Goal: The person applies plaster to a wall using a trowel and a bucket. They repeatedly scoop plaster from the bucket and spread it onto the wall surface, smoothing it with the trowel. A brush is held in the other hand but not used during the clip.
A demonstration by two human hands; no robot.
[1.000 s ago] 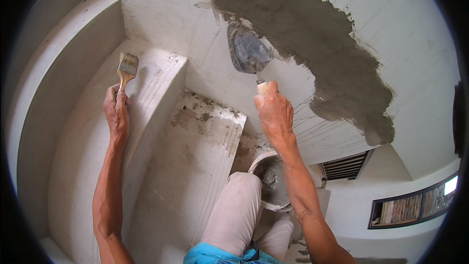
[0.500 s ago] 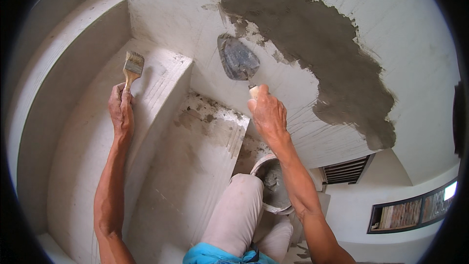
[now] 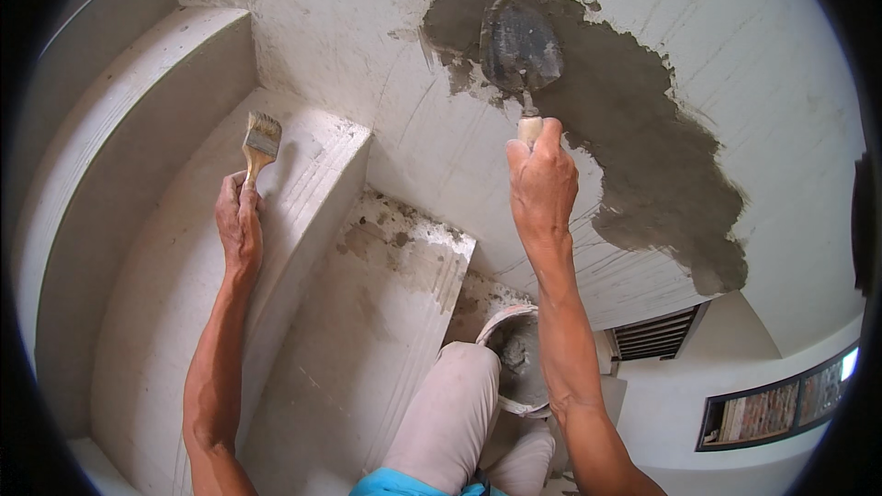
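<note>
My right hand [image 3: 544, 182] is closed round the pale handle of a trowel [image 3: 520, 44]. The dark, smeared blade lies over the upper left part of a wet grey mortar patch [image 3: 634, 138] on the white wall [image 3: 404, 64]. Whether the blade touches the mortar I cannot tell for sure. On the left, my left hand [image 3: 240, 225] grips a paintbrush [image 3: 261, 142] by its wooden handle, bristles pointing up, above a concrete step. Mortar residue clings to the bristles.
Concrete steps [image 3: 312, 377] climb toward the upper left. A bucket of grey mortar [image 3: 520, 358] stands beside my knee, partly hidden by my right forearm. Lower right are a dark slatted vent [image 3: 654, 326] and a dark-framed opening [image 3: 781, 400]. Splatter marks one step near the wall.
The trowel has moved up and right, from bare wall beside the patch to over its upper part. Fresh smears show along the patch's upper edge. My left hand keeps the brush nearly still.
</note>
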